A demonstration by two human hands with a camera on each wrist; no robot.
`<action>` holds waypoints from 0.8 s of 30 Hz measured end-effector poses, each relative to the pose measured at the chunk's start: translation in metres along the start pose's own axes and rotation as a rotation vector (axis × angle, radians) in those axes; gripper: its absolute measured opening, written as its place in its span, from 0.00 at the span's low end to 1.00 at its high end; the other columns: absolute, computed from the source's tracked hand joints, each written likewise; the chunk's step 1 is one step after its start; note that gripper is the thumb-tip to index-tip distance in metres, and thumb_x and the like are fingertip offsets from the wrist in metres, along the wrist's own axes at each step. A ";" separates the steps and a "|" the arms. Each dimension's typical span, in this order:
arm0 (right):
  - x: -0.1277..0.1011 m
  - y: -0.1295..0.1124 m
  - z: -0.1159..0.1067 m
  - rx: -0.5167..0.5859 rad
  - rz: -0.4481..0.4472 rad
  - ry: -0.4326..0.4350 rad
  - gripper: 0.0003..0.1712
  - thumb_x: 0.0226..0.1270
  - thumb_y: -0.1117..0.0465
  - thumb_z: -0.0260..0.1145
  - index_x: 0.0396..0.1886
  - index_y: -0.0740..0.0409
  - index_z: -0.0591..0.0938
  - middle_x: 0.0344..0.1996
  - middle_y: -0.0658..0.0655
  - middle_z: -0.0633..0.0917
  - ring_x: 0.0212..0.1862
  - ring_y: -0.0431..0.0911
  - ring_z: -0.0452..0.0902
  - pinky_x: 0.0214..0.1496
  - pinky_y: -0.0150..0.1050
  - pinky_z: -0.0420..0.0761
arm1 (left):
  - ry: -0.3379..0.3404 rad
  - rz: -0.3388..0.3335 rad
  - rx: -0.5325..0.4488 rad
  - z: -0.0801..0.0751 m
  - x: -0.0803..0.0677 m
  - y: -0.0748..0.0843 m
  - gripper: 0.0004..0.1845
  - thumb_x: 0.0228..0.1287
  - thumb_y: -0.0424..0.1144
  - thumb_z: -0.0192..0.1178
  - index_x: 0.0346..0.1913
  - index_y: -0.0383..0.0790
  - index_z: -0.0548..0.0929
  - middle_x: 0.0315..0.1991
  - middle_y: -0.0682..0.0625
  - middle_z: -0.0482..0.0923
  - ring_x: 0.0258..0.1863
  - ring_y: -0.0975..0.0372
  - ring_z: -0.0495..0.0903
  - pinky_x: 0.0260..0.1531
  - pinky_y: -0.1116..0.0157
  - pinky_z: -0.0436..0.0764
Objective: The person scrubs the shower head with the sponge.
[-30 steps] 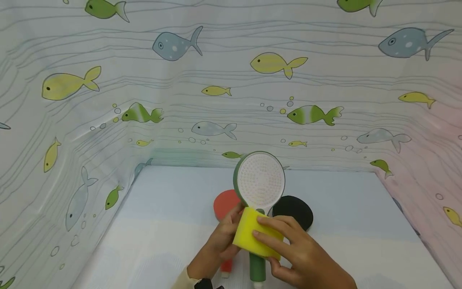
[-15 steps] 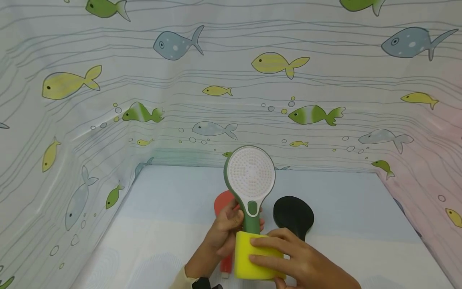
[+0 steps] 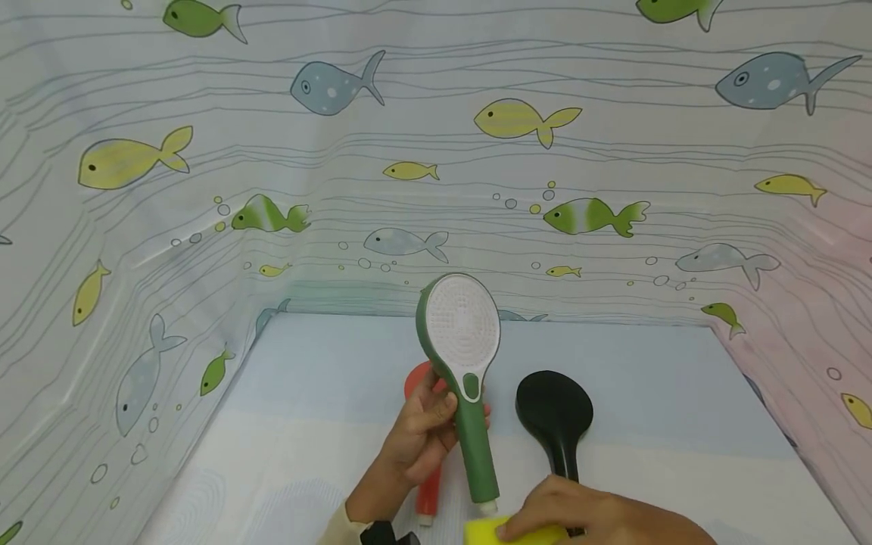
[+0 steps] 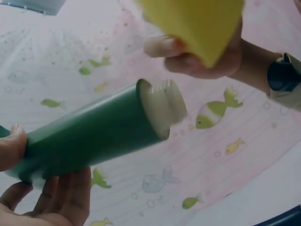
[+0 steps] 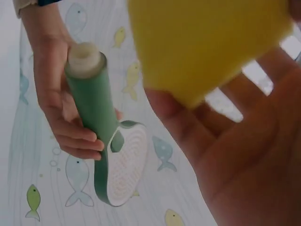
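Shower heads, three: one green plastic with round white face (image 3: pixel 462 356), upright above the table, handle gripped by left hand (image 3: pixel 418 439); one black (image 3: pixel 555 416) and one red (image 3: pixel 425 446), lying flat. Yellow foam sponge (image 3: pixel 514 534), one, gripped by right hand (image 3: pixel 586 515) just below the green handle's end.

Nothing here can be read. The green shower head (image 3: pixel 460 356) carries no lettering, brand or number on its white face or handle, and the black shower head (image 3: pixel 555 415) and the yellow sponge (image 3: pixel 507 534) are bare as well. The curtain (image 3: pixel 204 189) around the counter (image 3: pixel 327 393) shows only printed fish, bubbles and wavy lines, with no words or signs among them.
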State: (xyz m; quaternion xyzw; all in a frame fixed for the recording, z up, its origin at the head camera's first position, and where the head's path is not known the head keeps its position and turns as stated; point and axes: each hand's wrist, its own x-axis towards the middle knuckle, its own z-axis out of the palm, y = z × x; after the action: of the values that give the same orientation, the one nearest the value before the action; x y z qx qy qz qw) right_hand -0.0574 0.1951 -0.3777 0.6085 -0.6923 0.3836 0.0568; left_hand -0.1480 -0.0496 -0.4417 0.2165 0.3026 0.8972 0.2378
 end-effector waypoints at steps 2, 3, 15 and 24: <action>0.003 0.000 -0.003 -0.060 0.009 0.089 0.26 0.65 0.60 0.71 0.61 0.63 0.78 0.61 0.59 0.76 0.60 0.45 0.71 0.58 0.26 0.77 | -0.010 -0.017 -0.004 0.000 0.000 -0.002 0.22 0.77 0.30 0.48 0.68 0.48 0.61 0.56 0.48 0.79 0.49 0.57 0.86 0.57 0.57 0.82; 0.005 0.002 -0.004 -0.127 -0.003 0.142 0.26 0.66 0.59 0.71 0.60 0.65 0.79 0.63 0.62 0.75 0.61 0.47 0.70 0.61 0.27 0.75 | -0.023 -0.025 -0.001 -0.001 0.000 -0.003 0.22 0.77 0.31 0.48 0.68 0.48 0.61 0.56 0.48 0.79 0.50 0.57 0.85 0.58 0.58 0.82; 0.026 0.027 0.008 -0.499 0.000 0.458 0.21 0.74 0.56 0.60 0.56 0.68 0.82 0.62 0.67 0.77 0.62 0.54 0.70 0.74 0.30 0.64 | -0.137 -0.092 0.080 0.000 -0.003 -0.022 0.18 0.76 0.28 0.45 0.62 0.50 0.65 0.53 0.56 0.77 0.48 0.68 0.80 0.51 0.70 0.83; 0.020 0.028 0.018 -0.502 0.090 0.336 0.23 0.74 0.54 0.57 0.60 0.60 0.81 0.63 0.62 0.79 0.58 0.49 0.73 0.67 0.27 0.72 | -0.135 -0.041 -0.011 0.007 -0.001 -0.019 0.14 0.80 0.38 0.46 0.63 0.50 0.62 0.57 0.50 0.78 0.52 0.65 0.82 0.54 0.67 0.82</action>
State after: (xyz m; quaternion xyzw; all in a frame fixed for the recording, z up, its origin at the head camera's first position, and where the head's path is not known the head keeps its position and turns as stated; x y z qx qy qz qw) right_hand -0.0807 0.1674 -0.3922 0.4720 -0.7727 0.2980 0.3023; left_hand -0.1376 -0.0339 -0.4486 0.2687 0.2854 0.8772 0.2772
